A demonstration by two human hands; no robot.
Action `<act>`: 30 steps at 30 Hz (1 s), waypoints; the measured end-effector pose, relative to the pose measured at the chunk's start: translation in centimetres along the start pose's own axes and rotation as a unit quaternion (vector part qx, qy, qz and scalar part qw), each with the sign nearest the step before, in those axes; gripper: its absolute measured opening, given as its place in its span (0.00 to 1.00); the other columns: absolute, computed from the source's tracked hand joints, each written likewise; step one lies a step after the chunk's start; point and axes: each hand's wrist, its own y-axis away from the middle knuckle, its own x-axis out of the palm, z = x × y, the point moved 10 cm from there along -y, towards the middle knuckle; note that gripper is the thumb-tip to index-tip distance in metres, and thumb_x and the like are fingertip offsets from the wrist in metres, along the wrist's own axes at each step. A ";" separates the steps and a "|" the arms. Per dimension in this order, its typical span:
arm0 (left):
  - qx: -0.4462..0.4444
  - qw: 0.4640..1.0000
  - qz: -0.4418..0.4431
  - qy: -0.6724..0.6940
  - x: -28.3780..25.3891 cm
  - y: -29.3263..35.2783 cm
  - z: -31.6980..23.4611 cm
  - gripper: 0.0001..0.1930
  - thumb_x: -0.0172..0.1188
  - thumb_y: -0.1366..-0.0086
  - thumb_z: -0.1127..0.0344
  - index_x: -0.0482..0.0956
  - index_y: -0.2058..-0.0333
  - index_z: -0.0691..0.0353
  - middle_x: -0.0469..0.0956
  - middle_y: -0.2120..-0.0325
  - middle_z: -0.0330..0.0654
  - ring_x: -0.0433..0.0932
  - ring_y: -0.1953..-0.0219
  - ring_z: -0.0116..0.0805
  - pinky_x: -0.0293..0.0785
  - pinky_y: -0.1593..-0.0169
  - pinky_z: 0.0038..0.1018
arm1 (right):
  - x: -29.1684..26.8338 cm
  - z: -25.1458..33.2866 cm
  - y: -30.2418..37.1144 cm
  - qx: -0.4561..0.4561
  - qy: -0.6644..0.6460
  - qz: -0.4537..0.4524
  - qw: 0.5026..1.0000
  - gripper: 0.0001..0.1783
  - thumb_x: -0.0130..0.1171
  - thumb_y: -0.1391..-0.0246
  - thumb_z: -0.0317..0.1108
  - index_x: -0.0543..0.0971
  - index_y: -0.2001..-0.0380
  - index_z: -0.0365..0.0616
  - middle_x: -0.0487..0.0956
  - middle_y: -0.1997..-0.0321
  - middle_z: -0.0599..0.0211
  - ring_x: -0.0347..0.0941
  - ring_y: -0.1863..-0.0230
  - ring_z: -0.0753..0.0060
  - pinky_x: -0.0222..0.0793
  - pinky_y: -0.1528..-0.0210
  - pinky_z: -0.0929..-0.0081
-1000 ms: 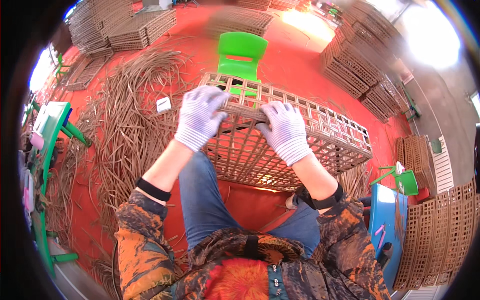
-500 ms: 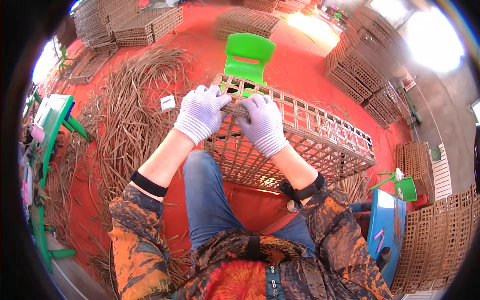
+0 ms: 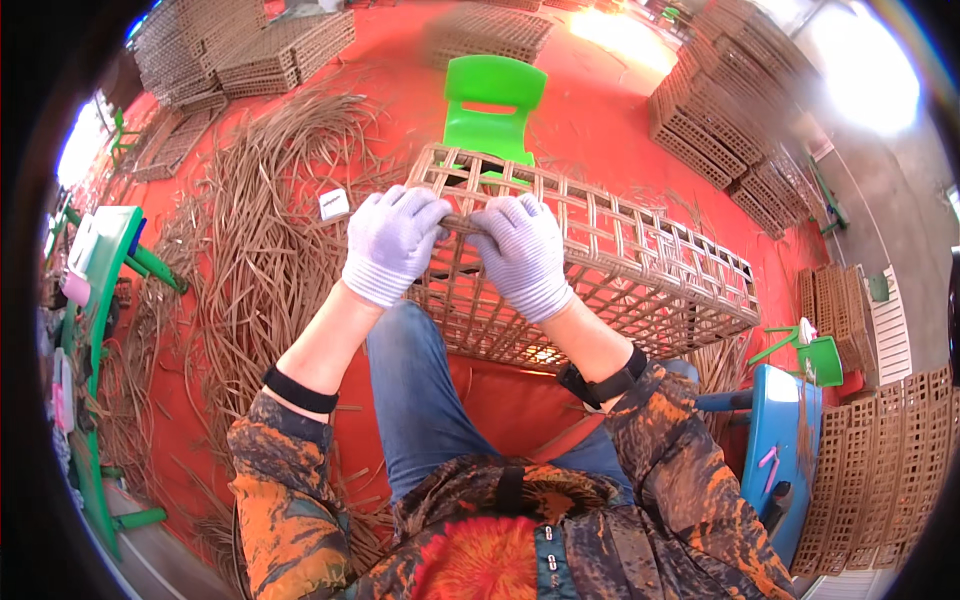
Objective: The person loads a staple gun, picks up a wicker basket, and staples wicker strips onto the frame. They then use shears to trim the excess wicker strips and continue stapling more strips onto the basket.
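Observation:
A brown open-weave wicker basket (image 3: 620, 300) lies in front of me, its long side slanting off to the right. Both my hands wear pale lilac knit gloves and meet at its near left edge. My left hand (image 3: 393, 243) is closed with thumb and fingers pinching the edge strands. Close beside it, my right hand (image 3: 520, 252) grips the same edge, fingertips curled over it. Only a short piece of the woven edge shows between the hands; the fingertips partly hide it. Beyond the basket stands a green chair (image 3: 493, 95), partly behind the basket's far corner.
Loose brown strips (image 3: 265, 220) lie heaped on the red floor to the left, with a small white box (image 3: 333, 204) beside them. A green table (image 3: 105, 280) is at far left, a blue stool (image 3: 775, 430) at right. Basket stacks (image 3: 735, 110) stand at back right.
Both hands have shifted slightly down toward me, still at the basket's edge. The whole scene has moved a little as my head turned.

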 end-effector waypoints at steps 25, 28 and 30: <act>-0.092 0.983 0.147 0.062 6.3 -3.5 4.5 0.10 0.62 0.39 0.61 0.85 0.60 0.56 0.80 0.67 0.43 0.80 0.64 0.44 0.76 0.57 0.35 | 0.9 -8.7 -1.5 0.185 0.020 0.256 0.949 0.14 0.60 0.47 0.49 0.86 0.67 0.54 0.83 0.69 0.59 0.79 0.63 0.54 0.75 0.59 0.59; -0.168 0.964 0.179 0.101 7.2 -3.2 5.7 0.09 0.63 0.39 0.64 0.85 0.62 0.58 0.80 0.68 0.43 0.80 0.65 0.42 0.75 0.58 0.34 | 1.1 -9.1 -1.2 0.202 0.004 0.237 0.950 0.14 0.60 0.47 0.50 0.86 0.67 0.54 0.83 0.68 0.60 0.80 0.61 0.55 0.75 0.57 0.59; -0.209 0.948 0.180 0.159 7.6 -2.7 6.8 0.07 0.64 0.40 0.67 0.85 0.64 0.59 0.79 0.69 0.43 0.80 0.66 0.40 0.75 0.59 0.31 | 1.5 -9.3 -1.1 0.212 -0.007 0.219 0.952 0.14 0.61 0.47 0.49 0.87 0.67 0.54 0.83 0.68 0.60 0.80 0.62 0.55 0.75 0.58 0.59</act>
